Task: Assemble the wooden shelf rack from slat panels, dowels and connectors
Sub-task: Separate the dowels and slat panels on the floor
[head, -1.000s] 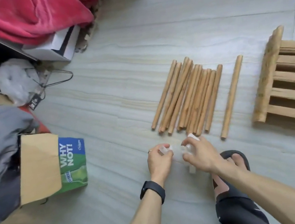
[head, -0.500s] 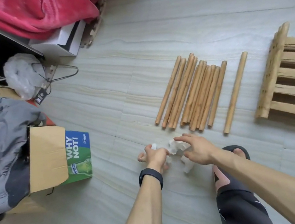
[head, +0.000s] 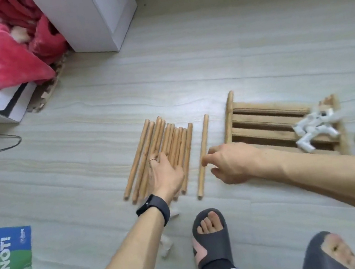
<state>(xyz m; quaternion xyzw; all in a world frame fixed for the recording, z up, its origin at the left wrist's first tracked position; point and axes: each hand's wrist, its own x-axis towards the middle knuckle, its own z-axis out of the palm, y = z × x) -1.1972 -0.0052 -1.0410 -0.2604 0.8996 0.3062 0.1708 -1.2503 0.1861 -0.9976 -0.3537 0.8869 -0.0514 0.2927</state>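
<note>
Both hands spread apart: my left hand (head: 165, 174) lies flat on the dowel bundle (head: 163, 151), my right hand (head: 230, 164) (fingers loosely curled) touches the lone dowel (head: 203, 157).

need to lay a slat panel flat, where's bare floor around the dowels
Open floor lies beyond the dowel bundle, between it and the white box; also left of it, toward the green box. Crowded: the gap between the single dowel and the slat panel, filled by the right hand.
</note>
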